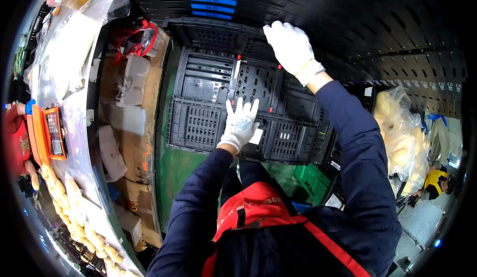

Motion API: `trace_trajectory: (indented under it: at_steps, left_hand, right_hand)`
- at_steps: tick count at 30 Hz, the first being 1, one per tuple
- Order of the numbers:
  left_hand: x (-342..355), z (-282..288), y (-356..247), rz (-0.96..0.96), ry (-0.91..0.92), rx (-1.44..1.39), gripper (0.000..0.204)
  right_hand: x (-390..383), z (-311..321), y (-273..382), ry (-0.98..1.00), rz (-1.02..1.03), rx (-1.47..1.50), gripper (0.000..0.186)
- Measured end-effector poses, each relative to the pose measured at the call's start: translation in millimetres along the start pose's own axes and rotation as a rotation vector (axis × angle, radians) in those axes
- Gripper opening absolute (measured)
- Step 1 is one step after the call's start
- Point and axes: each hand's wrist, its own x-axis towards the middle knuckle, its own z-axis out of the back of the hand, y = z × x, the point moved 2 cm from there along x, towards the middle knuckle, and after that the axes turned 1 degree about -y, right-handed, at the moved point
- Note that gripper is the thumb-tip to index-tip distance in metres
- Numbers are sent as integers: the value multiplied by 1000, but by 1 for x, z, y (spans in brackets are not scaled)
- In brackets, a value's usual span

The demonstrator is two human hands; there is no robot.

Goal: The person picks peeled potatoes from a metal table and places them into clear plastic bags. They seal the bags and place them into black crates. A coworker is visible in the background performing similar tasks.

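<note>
A black plastic folding crate (198, 120) with slotted panels and small red clips lies in front of me. My left hand (239, 124), in a white glove, is over its near side with the fingers spread, beside a small white label (256, 136). Farther off and to the right is my right hand (292, 48), also gloved in white. Its fingers are curled near the crate's far wall (213, 37); whatever they may grip is hidden behind the hand.
Tall stacks of black folded crates (392, 23) rise beyond and to the right. On the left runs a table (82, 113) with potato-like produce (74, 217) and an orange scale (47, 133). Bagged produce (400, 138) and a green crate (313, 182) are at right. Two other people stand farther off.
</note>
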Motion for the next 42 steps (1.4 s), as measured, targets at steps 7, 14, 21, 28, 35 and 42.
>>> trace_trajectory:
  at_steps: [7, 14, 21, 28, 35, 42]
  left_hand:
    - [-39, 90, -35, -213, 14, -2, 26]
    - [-135, 112, -55, -485, 269, -106, 28]
    - [-79, 62, 2, -227, 454, -42, 57]
    - [-70, -28, 29, -343, 630, 689, 51]
    - [-46, -38, 19, -621, 470, 756, 23]
    - [-45, 23, 49, -412, 387, 334, 19]
  right_hand:
    - [-19, -29, 1, -165, -88, 82, 33]
    - [-25, -21, 7, -61, -147, 171, 46]
    - [-53, -2, 18, -118, -66, 360, 45]
    - [-165, -45, 93, 435, 445, 515, 48]
    - [-190, -44, 111, 659, 603, 488, 38]
    - [-182, -10, 83, 656, 296, 580, 38]
